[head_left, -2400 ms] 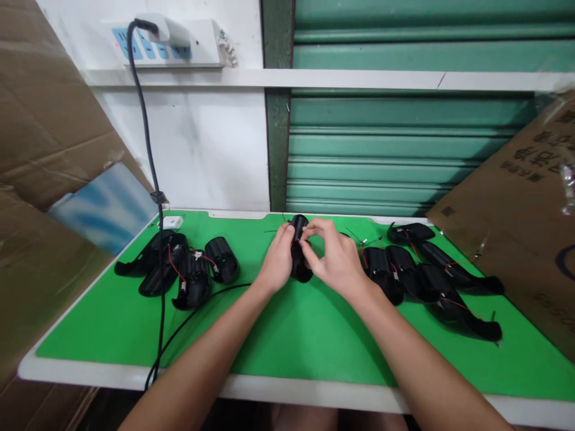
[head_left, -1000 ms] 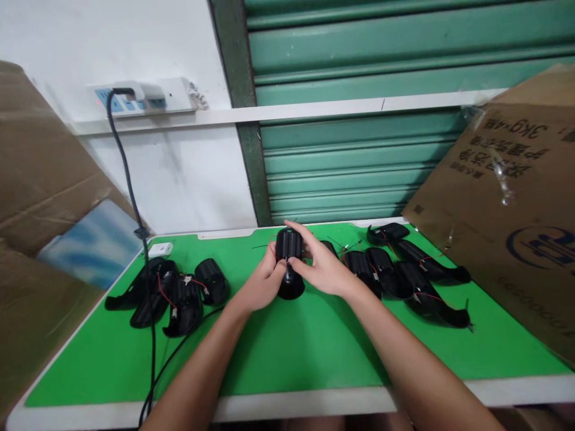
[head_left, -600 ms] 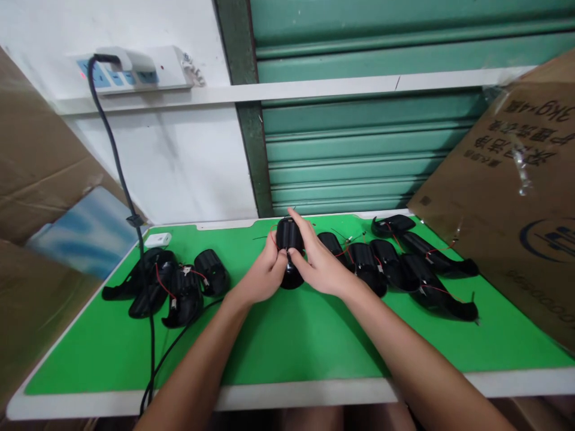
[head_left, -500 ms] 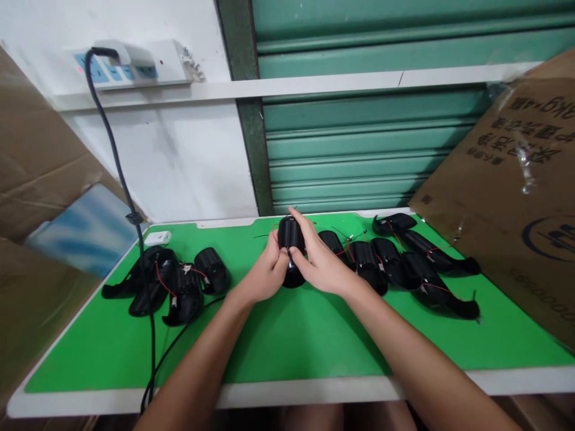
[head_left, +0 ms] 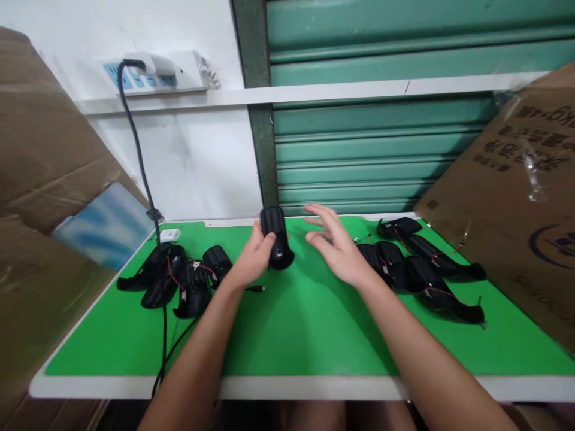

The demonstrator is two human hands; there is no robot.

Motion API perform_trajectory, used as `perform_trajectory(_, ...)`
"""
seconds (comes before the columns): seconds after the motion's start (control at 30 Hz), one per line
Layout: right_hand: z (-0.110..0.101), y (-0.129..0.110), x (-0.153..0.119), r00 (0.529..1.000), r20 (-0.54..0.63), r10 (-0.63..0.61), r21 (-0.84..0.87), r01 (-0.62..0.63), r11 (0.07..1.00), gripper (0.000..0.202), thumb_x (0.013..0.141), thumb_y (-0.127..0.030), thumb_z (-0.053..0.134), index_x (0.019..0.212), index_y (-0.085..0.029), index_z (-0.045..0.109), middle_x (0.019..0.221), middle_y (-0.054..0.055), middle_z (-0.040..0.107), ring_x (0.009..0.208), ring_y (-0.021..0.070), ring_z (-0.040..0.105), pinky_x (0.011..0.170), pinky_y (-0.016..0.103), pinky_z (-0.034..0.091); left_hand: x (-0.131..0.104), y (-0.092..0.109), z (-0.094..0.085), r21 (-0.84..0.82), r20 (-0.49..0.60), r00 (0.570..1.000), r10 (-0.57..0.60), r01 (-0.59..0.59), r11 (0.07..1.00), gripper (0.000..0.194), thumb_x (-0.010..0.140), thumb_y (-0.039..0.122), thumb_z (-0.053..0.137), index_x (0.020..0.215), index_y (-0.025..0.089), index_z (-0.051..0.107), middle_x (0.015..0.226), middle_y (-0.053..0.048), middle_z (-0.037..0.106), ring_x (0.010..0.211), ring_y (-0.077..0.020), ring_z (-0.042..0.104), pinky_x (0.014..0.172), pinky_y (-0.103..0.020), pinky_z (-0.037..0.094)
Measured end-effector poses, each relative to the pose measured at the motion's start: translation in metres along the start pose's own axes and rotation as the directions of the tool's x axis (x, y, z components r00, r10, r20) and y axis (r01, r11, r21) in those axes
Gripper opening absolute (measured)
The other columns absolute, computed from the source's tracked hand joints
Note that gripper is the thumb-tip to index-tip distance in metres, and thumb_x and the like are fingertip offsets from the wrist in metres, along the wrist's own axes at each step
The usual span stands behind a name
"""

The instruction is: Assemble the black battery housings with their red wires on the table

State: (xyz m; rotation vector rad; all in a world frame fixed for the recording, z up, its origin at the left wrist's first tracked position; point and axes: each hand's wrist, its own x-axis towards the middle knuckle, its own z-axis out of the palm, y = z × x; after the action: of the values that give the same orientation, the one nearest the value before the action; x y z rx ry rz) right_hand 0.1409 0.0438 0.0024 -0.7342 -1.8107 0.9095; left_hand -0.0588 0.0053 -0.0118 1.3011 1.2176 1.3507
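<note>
My left hand (head_left: 257,256) grips a black plastic housing (head_left: 277,237) by its left side, above the middle of the green tabletop. The housing is ribbed at the top and has a glossy, flared lower end; its exact kind I cannot make out. To the right, my right hand (head_left: 331,242) is open, its fingers apart and holding nothing. Near its wrist lie several similar black housings (head_left: 433,290) with thin red wires. Another group of black housings (head_left: 193,293) rests left of my left hand. A cable plug (head_left: 256,288) shows on the table beside my left wrist.
A black cable (head_left: 141,149) hangs from the power strip (head_left: 155,75) and crosses the green table (head_left: 309,341) on the left. Cardboard boxes stand at the left (head_left: 54,149) and right (head_left: 516,197). A small white adapter (head_left: 170,234) lies at the back left.
My right hand has let go of the housing and moved right, its fingers spreading. The left hand keeps the housing, now a little further left and tilted. The camera view has shifted slightly.
</note>
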Motion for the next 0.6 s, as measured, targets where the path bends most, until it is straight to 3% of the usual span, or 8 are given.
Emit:
perform_trajectory(0.07,-0.008,0.000,0.004,0.987,-0.157,-0.043,-0.031,0.038,0.999,0.021,0.089,-0.027,0.050,0.090,-0.021,0.070,0.104,0.007,0.066,0.092,0.0182,0.063,0.079,0.031,0.049,0.005,-0.001,-0.013,-0.027,-0.093,0.996,-0.010,0.007,1.000,0.048,0.090,0.035,0.058,0.130,0.016,0.041,0.106,-0.010,0.070,0.106,-0.0254,0.068,0.105,-0.045,0.050)
perform_trajectory(0.1,-0.010,-0.001,0.006,0.975,-0.212,-0.064,-0.050,0.055,0.997,0.024,0.088,-0.025,0.047,0.071,-0.020,0.063,0.081,0.003,0.061,0.077,0.0159,0.058,0.070,0.029,0.044,0.007,-0.002,-0.016,-0.036,-0.126,0.992,-0.012,0.008,0.999,0.048,0.090,0.033,0.057,0.131,0.015,0.042,0.105,-0.010,0.071,0.104,-0.0248,0.069,0.104,-0.045,0.051)
perform_trajectory(0.17,-0.012,-0.004,0.007,0.959,-0.273,-0.081,-0.069,0.064,0.996,0.030,0.083,-0.023,0.045,0.053,-0.022,0.043,0.057,-0.002,0.041,0.058,0.0125,0.041,0.058,0.028,0.033,0.010,-0.003,-0.011,-0.039,-0.141,0.989,-0.045,0.040,0.998,0.045,0.092,0.031,0.053,0.132,0.014,0.042,0.107,-0.011,0.073,0.101,-0.0234,0.071,0.102,-0.042,0.053)
perform_trajectory(0.23,-0.010,-0.008,0.007,0.953,-0.292,-0.079,-0.074,0.060,0.995,0.029,0.079,-0.023,0.046,0.052,-0.023,0.034,0.054,-0.005,0.032,0.053,0.0105,0.031,0.054,0.028,0.026,0.011,-0.006,0.006,0.013,-0.107,0.987,-0.122,0.124,0.992,0.043,0.094,0.029,0.046,0.133,0.013,0.044,0.112,-0.013,0.073,0.101,-0.0226,0.071,0.099,-0.039,0.055)
perform_trajectory(0.37,-0.004,-0.012,0.002,0.967,-0.231,-0.106,-0.085,0.088,0.992,0.028,0.076,-0.022,0.048,0.052,-0.023,0.034,0.053,-0.005,0.033,0.053,0.0098,0.031,0.053,0.027,0.024,0.010,-0.017,0.050,0.193,-0.090,0.974,-0.206,0.220,0.956,0.040,0.091,0.024,0.047,0.127,0.008,0.054,0.120,-0.018,0.072,0.111,-0.0279,0.069,0.102,-0.041,0.053)
perform_trajectory(0.5,-0.004,-0.007,-0.003,0.974,-0.169,-0.150,-0.094,0.136,0.986,0.031,0.081,-0.022,0.047,0.053,-0.023,0.034,0.053,-0.004,0.033,0.051,0.0105,0.032,0.052,0.027,0.025,0.003,-0.020,0.075,0.313,-0.082,0.980,-0.182,0.198,0.929,0.039,0.089,0.024,0.053,0.124,0.012,0.063,0.127,-0.019,0.071,0.123,-0.0324,0.064,0.109,-0.044,0.046)
perform_trajectory(0.6,0.008,-0.012,0.000,0.980,-0.092,-0.175,-0.127,0.163,0.978,0.036,0.084,-0.026,0.045,0.052,-0.024,0.028,0.052,-0.004,0.030,0.050,0.0107,0.032,0.051,0.028,0.025,-0.002,-0.020,0.082,0.377,-0.047,0.990,-0.134,0.142,0.915,0.032,0.094,0.030,0.050,0.113,0.017,0.070,0.115,-0.015,0.076,0.114,-0.0320,0.068,0.104,-0.043,0.050)
